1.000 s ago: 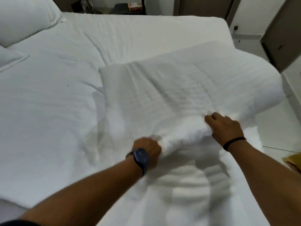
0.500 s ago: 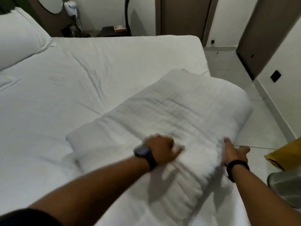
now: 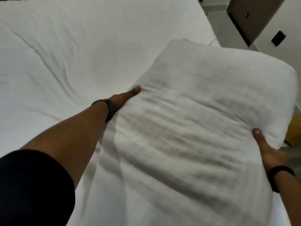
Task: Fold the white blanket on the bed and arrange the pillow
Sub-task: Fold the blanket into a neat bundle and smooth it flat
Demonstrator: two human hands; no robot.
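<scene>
The white blanket (image 3: 203,115) is a thick folded bundle on the right half of the bed, its far right corner hanging past the mattress edge. My left hand (image 3: 125,98) grips its left side, thumb on top and fingers hidden under the fold. My right hand (image 3: 267,149) holds the right side the same way, thumb pressed on the top and fingers underneath. A dark watch is on my left wrist and a black band on my right. No pillow is in view.
The bed's white sheet (image 3: 81,54) stretches left and back, with creases. Beyond the far right corner are a tiled floor, a brown door (image 3: 250,15) and a wall socket (image 3: 278,38). Something yellow (image 3: 294,129) shows past the blanket's right edge.
Both hands have moved from the blanket's top to its left and right sides and gripped it. The view has tilted down and closer; the pillows have left the frame.
</scene>
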